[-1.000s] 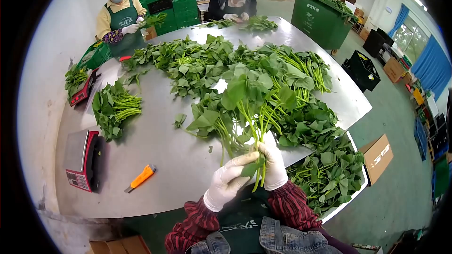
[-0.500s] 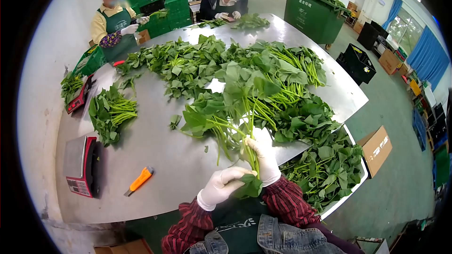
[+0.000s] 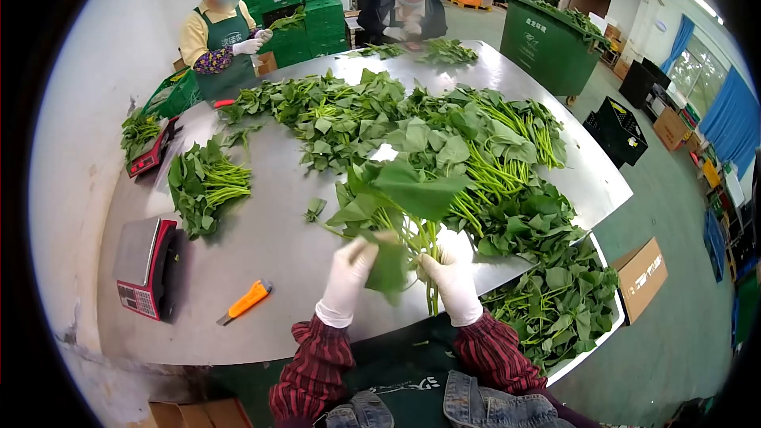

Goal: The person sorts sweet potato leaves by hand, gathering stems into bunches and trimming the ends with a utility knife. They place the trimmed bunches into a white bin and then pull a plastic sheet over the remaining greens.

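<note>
In white gloves, both my hands are over the near edge of the metal table. My right hand (image 3: 452,281) is closed round the stems of a small bunch of leafy greens (image 3: 424,190), its leaves pointing away from me and the cut ends hanging below. Just left of the stems, my left hand (image 3: 347,273) is closed, slightly blurred, at a large green leaf (image 3: 388,269) that partly covers its fingertips. Beyond the bunch lies a large heap of the same greens (image 3: 349,115). A white-rimmed container (image 3: 606,325) full of greens stands to my right.
An orange utility knife (image 3: 247,301) and a red scale (image 3: 147,269) lie on the metal table (image 3: 293,230) at left, near a sorted bunch (image 3: 208,186). Another scale (image 3: 153,150) stands farther back. Two co-workers are across the table. A cardboard box (image 3: 642,279) stands at right.
My left hand has moved up and left from the stem ends, and a leaf now shows beside it. My right hand still holds the bunch, slightly lower. The view has shifted a little.
</note>
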`<action>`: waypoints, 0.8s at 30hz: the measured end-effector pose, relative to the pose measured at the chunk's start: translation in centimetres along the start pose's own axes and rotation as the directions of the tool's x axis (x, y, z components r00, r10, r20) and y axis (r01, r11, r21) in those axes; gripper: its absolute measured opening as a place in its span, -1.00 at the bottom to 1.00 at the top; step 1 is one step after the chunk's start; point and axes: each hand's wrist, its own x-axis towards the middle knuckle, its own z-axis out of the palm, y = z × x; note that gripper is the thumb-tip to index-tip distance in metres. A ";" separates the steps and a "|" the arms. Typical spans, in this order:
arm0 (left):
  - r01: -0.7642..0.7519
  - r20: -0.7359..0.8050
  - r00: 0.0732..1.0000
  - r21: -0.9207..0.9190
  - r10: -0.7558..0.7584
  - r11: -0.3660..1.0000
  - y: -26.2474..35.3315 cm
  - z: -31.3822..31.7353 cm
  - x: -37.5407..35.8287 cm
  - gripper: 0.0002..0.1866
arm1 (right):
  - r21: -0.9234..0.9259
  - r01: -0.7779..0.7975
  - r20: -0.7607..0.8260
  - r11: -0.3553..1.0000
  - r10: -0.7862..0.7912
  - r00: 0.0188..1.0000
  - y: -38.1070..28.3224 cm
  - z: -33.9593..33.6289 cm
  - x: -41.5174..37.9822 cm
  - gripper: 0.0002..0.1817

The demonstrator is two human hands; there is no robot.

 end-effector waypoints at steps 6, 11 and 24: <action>-0.108 -0.282 0.959 -0.311 0.017 0.944 3.2 -0.9 0.5 -0.70 | -0.270 0.206 -0.080 0.941 -0.235 0.969 2.8 -0.3 0.7 -0.89; 0.098 -0.164 0.980 -0.096 -0.113 0.990 0.9 -0.3 -0.3 -0.77 | -0.443 0.321 -0.045 0.837 -0.378 0.925 2.8 -0.1 0.7 -0.90; -0.253 0.160 0.963 0.810 0.217 0.529 -1.3 5.0 -4.1 -0.76 | 0.218 0.075 -0.214 0.973 -0.027 0.976 2.6 -1.5 1.9 -0.89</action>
